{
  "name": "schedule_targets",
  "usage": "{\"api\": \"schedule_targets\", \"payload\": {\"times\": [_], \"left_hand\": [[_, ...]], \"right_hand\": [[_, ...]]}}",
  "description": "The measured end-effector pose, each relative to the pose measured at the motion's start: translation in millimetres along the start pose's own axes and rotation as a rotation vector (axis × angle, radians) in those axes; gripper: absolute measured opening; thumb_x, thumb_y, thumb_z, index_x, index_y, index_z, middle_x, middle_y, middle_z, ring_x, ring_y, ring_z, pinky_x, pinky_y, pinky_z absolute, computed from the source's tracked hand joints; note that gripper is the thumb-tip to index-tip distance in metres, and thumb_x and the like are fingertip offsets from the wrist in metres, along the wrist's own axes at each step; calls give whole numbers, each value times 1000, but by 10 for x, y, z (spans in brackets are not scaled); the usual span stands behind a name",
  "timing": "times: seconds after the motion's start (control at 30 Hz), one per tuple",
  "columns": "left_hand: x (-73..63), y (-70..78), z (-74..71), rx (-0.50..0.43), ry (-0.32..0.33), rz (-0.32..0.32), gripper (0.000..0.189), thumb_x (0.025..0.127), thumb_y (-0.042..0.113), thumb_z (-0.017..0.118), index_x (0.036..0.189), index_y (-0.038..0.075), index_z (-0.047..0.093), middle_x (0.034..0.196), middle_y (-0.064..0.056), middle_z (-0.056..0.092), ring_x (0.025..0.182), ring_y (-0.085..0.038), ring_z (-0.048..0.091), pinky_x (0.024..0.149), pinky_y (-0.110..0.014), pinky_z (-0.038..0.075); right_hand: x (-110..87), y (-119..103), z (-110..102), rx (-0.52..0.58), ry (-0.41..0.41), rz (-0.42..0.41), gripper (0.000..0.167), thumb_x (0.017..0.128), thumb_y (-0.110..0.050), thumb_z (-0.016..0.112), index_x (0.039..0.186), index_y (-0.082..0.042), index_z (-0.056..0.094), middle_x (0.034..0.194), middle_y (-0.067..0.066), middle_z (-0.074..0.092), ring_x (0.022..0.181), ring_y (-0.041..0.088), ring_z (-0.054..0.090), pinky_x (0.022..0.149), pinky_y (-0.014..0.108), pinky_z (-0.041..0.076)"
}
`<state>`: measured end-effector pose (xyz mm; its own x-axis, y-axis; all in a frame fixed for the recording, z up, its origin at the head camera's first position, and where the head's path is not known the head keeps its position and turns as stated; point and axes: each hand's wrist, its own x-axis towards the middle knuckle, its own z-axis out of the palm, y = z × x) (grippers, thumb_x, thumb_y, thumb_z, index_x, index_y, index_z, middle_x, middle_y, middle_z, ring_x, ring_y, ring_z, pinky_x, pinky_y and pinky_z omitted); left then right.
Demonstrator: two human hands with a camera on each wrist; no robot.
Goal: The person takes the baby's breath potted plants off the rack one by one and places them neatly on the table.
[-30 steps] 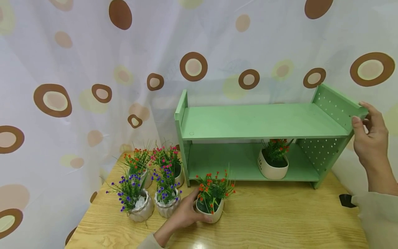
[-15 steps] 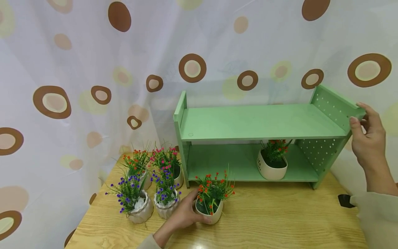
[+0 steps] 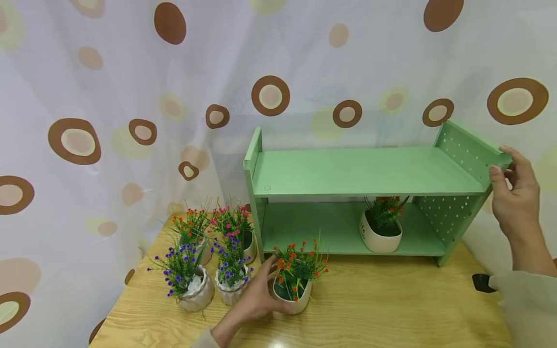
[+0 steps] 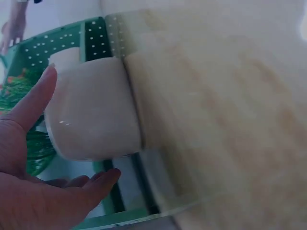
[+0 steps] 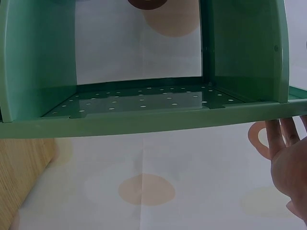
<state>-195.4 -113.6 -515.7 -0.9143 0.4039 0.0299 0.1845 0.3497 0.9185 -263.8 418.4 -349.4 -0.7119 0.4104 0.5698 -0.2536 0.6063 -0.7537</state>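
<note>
A cream pot with orange-red flowers [image 3: 300,270] stands on the wooden table in front of a green shelf [image 3: 370,169]. My left hand [image 3: 256,297] is spread around the pot's left side. In the left wrist view, the fingers [image 4: 103,184] show a gap from the white pot [image 4: 96,112], and the thumb tip overlaps its edge. My right hand [image 3: 518,193] grips the top front corner of the shelf's right side panel. The right wrist view shows its fingers [image 5: 276,134] behind the panel's edge.
Another cream pot with red flowers [image 3: 383,229] sits on the lower shelf board, toward the right. Left of the shelf, several flower pots cluster, including a purple-flowered one [image 3: 196,290]. A small black object [image 3: 483,282] lies near the right sleeve. A patterned curtain [image 3: 109,63] hangs behind.
My left fingers have loosened and spread away from the pot, which stays in the same spot. The right hand keeps its grip on the shelf.
</note>
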Motion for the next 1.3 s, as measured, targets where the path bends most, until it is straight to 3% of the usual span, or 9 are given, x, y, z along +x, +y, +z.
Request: {"api": "schedule_targets", "payload": {"times": [0.17, 0.33, 0.4, 0.53, 0.67, 0.87, 1.07, 1.3], "left_hand": [[-72, 329, -121, -48, 52, 102, 136, 69, 18, 99, 168, 22, 6, 169, -16, 25, 152, -43, 32, 122, -59, 34], [-174, 854, -318, 53, 141, 237, 130, 70, 18, 98, 166, 39, 12, 170, 2, 27, 155, -27, 32, 123, -46, 38], [-197, 1027, -418, 114, 177, 324, 125, 72, 18, 97, 166, 38, 17, 169, 4, 30, 155, -24, 34, 122, -41, 40], [-163, 1269, -650, 189, 248, 518, 107, 78, 12, 92, 164, 25, 29, 167, -3, 33, 154, -24, 36, 123, -40, 38], [-67, 1449, -869, 243, 335, 615, 95, 83, 8, 88, 162, 18, 36, 168, -3, 33, 154, -22, 35, 124, -38, 37], [168, 1582, -1147, 278, 429, 664, 88, 85, 8, 86, 160, 15, 41, 167, -6, 37, 153, -21, 36, 126, -38, 35], [448, 1595, -1344, 319, 487, 627, 82, 89, 13, 84, 159, 18, 43, 165, 0, 39, 152, -20, 37, 124, -42, 37], [681, 1586, -1425, 294, 471, 598, 75, 92, 16, 81, 158, 20, 45, 163, 1, 42, 150, -21, 40, 122, -41, 39]], "right_hand": [[-7, 2, 12, 13, 7, -10, 48, 111, -22, 47, 157, -35, 43, 120, -32, 45, 112, -7, 47, 82, 6, 37], [7, -12, 7, 7, 12, -22, 48, 110, -21, 47, 157, -34, 43, 117, -31, 45, 109, -7, 46, 81, 8, 37], [11, -14, 3, 8, 9, -21, 48, 110, -21, 46, 157, -34, 43, 117, -31, 46, 109, -7, 46, 81, 8, 37], [11, -13, -1, 8, 3, -10, 49, 111, -21, 46, 157, -35, 42, 119, -31, 46, 110, -7, 46, 81, 7, 37], [11, -17, 1, -6, 2, -3, 49, 111, -22, 45, 157, -37, 42, 121, -32, 45, 111, -7, 45, 81, 7, 37], [7, -18, 8, -6, 8, 0, 49, 111, -22, 46, 157, -37, 42, 121, -32, 45, 113, -7, 45, 82, 7, 36], [6, -14, 14, -11, 23, 1, 48, 111, -22, 46, 157, -36, 43, 120, -32, 45, 111, -8, 46, 82, 7, 37], [7, 2, 19, 4, 16, 4, 48, 111, -21, 46, 157, -35, 43, 119, -32, 45, 111, -8, 46, 83, 7, 36]]}}
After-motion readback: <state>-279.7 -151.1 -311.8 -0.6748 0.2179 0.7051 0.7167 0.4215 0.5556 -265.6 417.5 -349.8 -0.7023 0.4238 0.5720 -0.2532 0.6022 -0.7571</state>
